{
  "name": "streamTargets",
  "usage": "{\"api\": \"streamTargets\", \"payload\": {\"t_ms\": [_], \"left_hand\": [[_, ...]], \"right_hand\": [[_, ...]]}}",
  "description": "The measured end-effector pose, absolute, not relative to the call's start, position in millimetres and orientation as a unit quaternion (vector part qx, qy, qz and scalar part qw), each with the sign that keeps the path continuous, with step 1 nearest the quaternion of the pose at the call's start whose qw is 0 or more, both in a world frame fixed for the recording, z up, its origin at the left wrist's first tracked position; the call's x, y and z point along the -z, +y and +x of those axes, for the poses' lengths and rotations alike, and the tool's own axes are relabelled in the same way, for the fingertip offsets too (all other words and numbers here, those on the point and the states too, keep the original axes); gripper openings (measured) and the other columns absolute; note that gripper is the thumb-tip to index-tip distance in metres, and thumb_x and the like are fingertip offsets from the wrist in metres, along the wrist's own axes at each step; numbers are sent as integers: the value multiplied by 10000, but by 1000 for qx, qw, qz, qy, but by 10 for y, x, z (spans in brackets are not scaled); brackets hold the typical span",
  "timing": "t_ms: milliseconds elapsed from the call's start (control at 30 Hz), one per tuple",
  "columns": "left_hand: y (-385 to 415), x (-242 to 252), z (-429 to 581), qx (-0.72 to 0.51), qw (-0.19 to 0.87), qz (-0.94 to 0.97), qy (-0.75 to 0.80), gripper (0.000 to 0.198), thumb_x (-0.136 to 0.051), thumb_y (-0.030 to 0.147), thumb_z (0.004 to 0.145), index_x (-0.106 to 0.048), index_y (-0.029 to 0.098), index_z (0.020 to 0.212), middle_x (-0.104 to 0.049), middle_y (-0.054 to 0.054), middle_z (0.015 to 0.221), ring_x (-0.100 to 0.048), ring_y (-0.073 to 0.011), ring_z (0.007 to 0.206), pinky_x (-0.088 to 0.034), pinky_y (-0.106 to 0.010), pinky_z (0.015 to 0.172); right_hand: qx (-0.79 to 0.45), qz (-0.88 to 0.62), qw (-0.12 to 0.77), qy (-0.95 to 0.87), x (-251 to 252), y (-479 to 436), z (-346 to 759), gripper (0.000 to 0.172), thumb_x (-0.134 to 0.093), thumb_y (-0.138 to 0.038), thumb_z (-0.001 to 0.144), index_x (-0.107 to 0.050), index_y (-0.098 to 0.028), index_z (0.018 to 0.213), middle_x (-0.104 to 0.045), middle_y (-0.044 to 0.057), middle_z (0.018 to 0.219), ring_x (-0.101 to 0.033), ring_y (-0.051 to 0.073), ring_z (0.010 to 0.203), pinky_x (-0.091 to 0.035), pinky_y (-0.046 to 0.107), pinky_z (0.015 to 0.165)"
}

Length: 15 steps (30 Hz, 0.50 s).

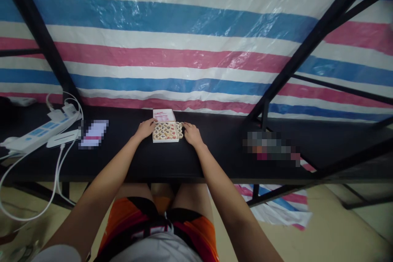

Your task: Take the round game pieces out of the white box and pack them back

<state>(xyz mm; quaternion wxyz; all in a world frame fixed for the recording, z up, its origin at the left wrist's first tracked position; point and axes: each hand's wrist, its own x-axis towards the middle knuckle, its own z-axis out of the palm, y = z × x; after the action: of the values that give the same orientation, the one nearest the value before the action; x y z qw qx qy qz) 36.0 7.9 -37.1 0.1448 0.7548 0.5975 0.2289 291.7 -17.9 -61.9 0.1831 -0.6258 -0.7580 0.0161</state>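
A small white box point(166, 140) of Chinese chess pieces point(166, 131) sits on the black tabletop in front of me. The pieces are round and pale, with dark and red characters, and lie packed in rows. Behind the box stands its raised lid point(164, 115), with red print inside. My left hand point(145, 129) is closed at the box's upper left edge, fingertips on it. Beside the right wall, a short column of loose pieces point(179, 129) lies on the table. The curled fingers of my right hand point(192, 134) press against that column; their undersides are hidden.
To the left lie a white power strip point(39, 132) with cables, a flat white device point(63, 138) and a blurred phone point(93, 134). Blurred items point(270, 147) are at the right. Black frame bars point(285, 63) slant up on both sides before a striped plastic sheet point(172, 16).
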Motion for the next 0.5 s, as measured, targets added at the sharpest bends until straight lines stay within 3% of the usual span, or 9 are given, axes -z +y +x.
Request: {"api": "streamTargets", "payload": {"t_ms": [167,333,500], "left_hand": [[68,360,367,-229,143,755,597,369,-380,244,876,-615,236,1161,-698,-49,1031,-627,-215,972,-431,-296,853],[58,358,352,-236,150,760,586,373,-399,235,865,-613,223,1171,-701,-55,985,-634,-213,937,-437,-293,839],[54,382,337,-242,156,763,578,395,-392,217,870,-603,207,1203,-669,-68,1144,-609,-210,1038,-429,-292,899]], "right_hand": [[-24,-622,191,-759,617,-183,2927,518,-348,-114,852,-504,-236,1330,-492,20,1384,-482,214,1185,-392,338,999],[-34,-614,247,-748,609,-199,2924,452,-355,-143,871,-552,-208,1272,-517,80,1316,-504,213,1135,-402,336,973],[-45,-535,332,-775,535,-332,2833,303,-440,-240,877,-634,-193,1105,-589,77,1132,-510,204,1063,-389,343,975]]}}
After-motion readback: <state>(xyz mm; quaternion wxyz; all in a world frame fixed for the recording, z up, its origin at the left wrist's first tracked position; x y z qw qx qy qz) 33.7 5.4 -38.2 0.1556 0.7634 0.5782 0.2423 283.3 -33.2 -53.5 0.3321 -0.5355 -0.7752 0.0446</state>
